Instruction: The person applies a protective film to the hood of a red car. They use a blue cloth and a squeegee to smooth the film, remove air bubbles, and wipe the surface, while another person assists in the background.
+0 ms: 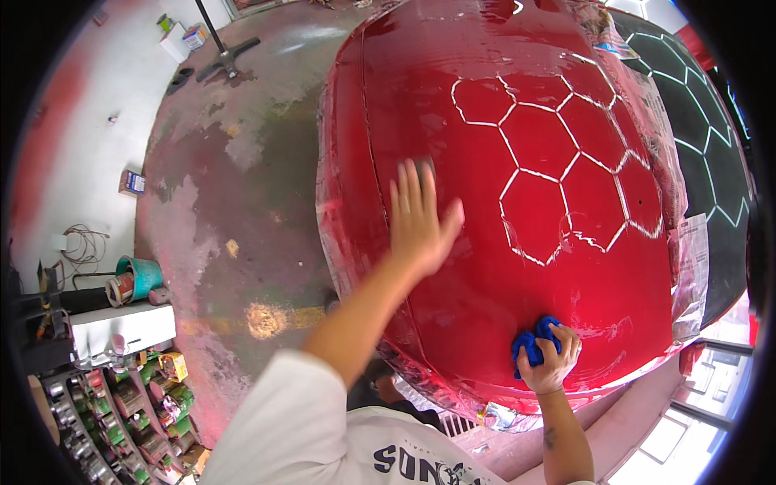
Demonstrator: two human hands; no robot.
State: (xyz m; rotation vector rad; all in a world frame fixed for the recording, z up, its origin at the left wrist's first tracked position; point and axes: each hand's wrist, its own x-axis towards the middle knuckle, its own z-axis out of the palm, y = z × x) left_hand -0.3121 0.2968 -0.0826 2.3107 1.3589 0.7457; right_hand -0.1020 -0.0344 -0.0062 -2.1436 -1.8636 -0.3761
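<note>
A glossy red car panel (477, 267) stretches out below me, with bright hexagon-shaped light reflections on its right half. My right hand (552, 364) grips a bunched blue cloth (529, 346) and presses it on the panel close to its near edge. Farther up and to the left, my left hand (422, 218) has its fingers stretched out over the panel; it is slightly blurred, and I cannot tell whether the palm touches the paint. No object shows in that hand.
Masking paper (689, 267) borders the panel on the right, beside dark glass (695, 113). Lower left are a shelf of cans (121, 412) and a teal bucket (141, 276). A black stand (229, 58) rests on the stained floor (234, 194), far left. A small box (132, 183) sits by the wall.
</note>
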